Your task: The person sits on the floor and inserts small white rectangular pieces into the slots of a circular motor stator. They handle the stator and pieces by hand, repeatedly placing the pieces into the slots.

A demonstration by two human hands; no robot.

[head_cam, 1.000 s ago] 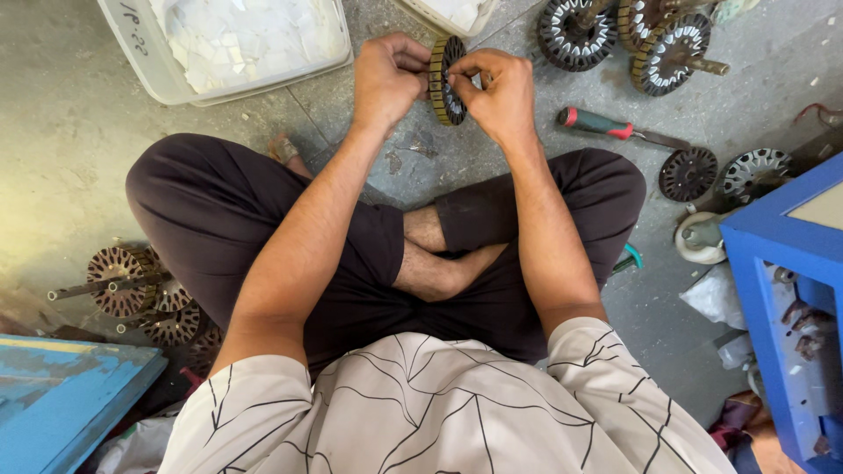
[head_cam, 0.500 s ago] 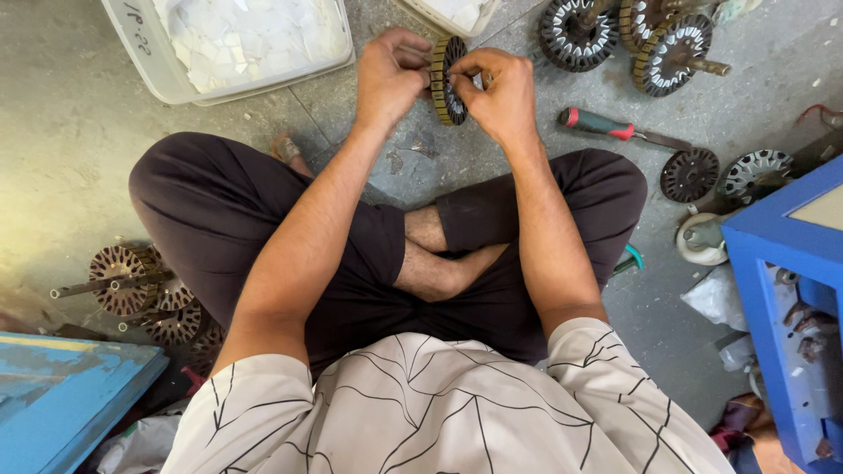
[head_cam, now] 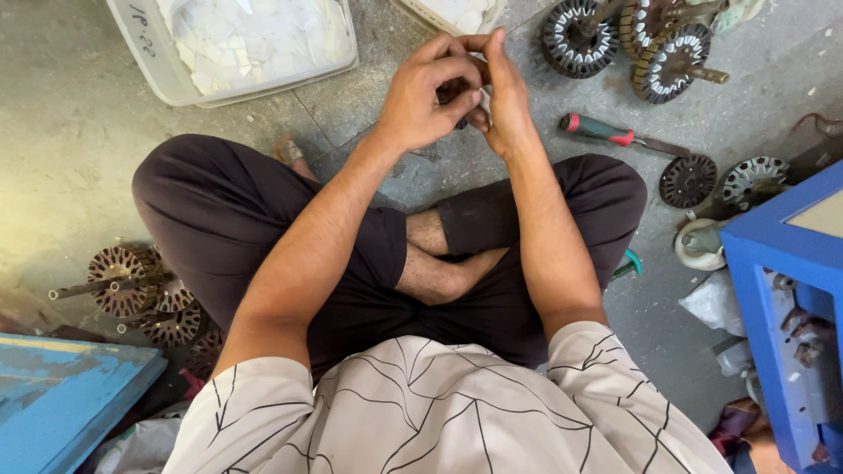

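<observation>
I sit cross-legged on a concrete floor with both hands raised in front of my knees. My left hand [head_cam: 423, 98] and my right hand [head_cam: 506, 98] are pressed together around a small round laminated motor core [head_cam: 453, 91]. Only a dark sliver of the core shows between the fingers; the hands hide everything else of it. The left fingers curl over its top, and the right fingers stand upright against its right side.
A white tub of white scraps [head_cam: 237, 44] stands at the far left, with a second tub [head_cam: 448, 12] behind my hands. Several shafted rotors [head_cam: 667, 48], a red-handled screwdriver [head_cam: 606, 132] and toothed discs [head_cam: 688, 180] lie at the right. Blue frame [head_cam: 781, 290] right; rotors [head_cam: 132, 281] and blue board [head_cam: 61, 395] left.
The core stood edge-on and plainly visible between my fingertips before. Now both hands have closed over it and hide most of it.
</observation>
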